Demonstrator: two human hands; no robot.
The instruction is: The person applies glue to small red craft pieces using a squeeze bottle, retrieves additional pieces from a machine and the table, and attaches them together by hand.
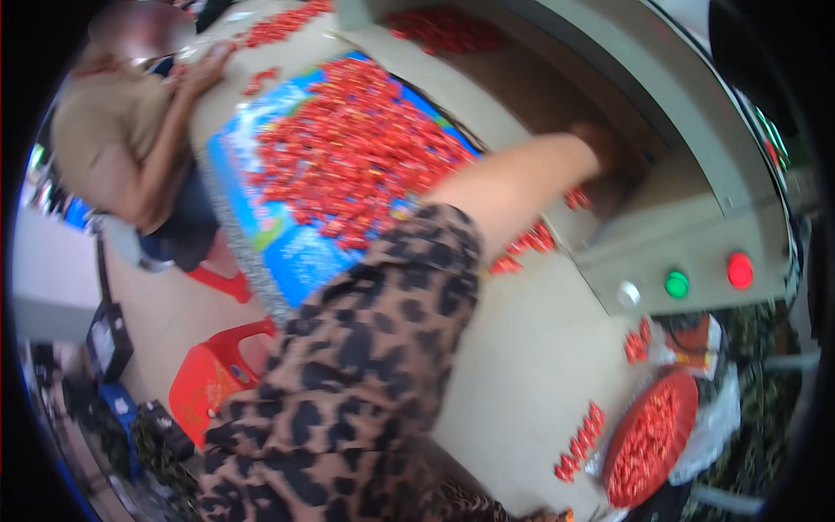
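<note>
My left arm, in a leopard-print sleeve, stretches across the table into the opening of a grey machine [670, 187]. My left hand [611, 170] is inside it, dark and smeared by motion, so its fingers cannot be made out. A few small red parts [576, 198] lie at the opening's edge near the wrist. At the bottom edge, only a sliver of my right hand [541, 516] shows, close to a small orange-red piece; its grip is hidden. A large pile of small red parts [357, 148] covers a blue printed sheet [304, 261] beneath my left arm.
A red bowl [622, 444] full of red parts stands at the lower right, beside a row of parts [580, 441]. More parts [444, 30] lie inside the machine. White, green and red buttons [677, 284] line its front. Across the table sits a co-worker [122, 143]; a red stool [204, 374] stands left.
</note>
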